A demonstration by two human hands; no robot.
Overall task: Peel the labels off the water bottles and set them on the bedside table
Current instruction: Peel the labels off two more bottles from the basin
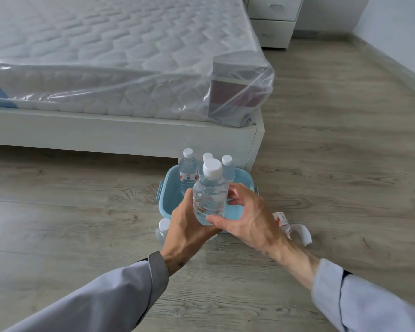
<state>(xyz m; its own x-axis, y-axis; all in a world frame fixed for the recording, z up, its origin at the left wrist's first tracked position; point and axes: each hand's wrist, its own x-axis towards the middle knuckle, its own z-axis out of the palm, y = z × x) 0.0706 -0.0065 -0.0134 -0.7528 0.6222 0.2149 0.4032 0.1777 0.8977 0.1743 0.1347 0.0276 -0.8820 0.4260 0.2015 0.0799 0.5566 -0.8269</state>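
Note:
A clear water bottle (209,195) with a white cap and no label is held upright over a light blue basket (169,192). My left hand (187,226) grips its lower part from the left. My right hand (244,216) touches it from the right, thumb against the base and fingers spread behind it. Three capped bottles stand in the basket; the left one (188,171) wears a red and white label. Peeled labels (290,226) lie on the floor to the right. Another bottle (163,230) stands on the floor, partly hidden by my left hand.
The basket sits on a wood-look floor by the corner of a white bed frame (255,142). A mattress (106,56) wrapped in clear plastic lies on the bed. A white bedside table (273,22) with drawers stands at the far top right against the wall.

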